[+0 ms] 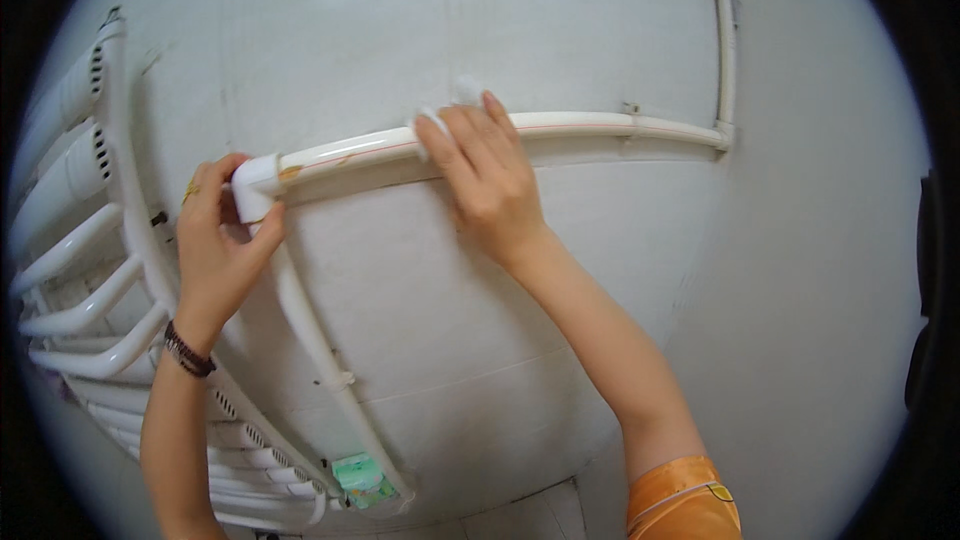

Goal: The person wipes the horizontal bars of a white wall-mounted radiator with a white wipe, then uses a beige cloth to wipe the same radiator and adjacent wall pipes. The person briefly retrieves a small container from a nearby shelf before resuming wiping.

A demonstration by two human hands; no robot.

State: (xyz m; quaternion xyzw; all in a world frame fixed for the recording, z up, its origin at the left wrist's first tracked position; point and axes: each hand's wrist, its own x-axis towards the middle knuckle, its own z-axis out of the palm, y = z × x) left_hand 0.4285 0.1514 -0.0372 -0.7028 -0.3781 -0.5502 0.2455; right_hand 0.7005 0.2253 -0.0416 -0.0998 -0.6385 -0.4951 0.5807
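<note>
A white plastic pipe (pixel 352 152) with a thin red line runs across the tiled wall. My left hand (pixel 217 232) holds the white elbow fitting (pixel 255 184) at the pipe's left end, thumb and fingers around it. Over the middle of the pipe, my right hand (pixel 484 176) presses a white tissue or cloth (pixel 466 88) against it; most of the tissue is hidden behind the fingers. Yellowish-brown stains (pixel 291 172) mark the pipe beside the elbow. From the elbow a second white pipe (pixel 307 315) goes down the wall.
A white towel-rail radiator (pixel 139 217) stands close on the left, its bars beside my left forearm. A green packet (pixel 364 480) sits low behind the lower pipe. Clips (pixel 631 120) fix the pipes to the wall. At the right corner another pipe (pixel 726 37) rises.
</note>
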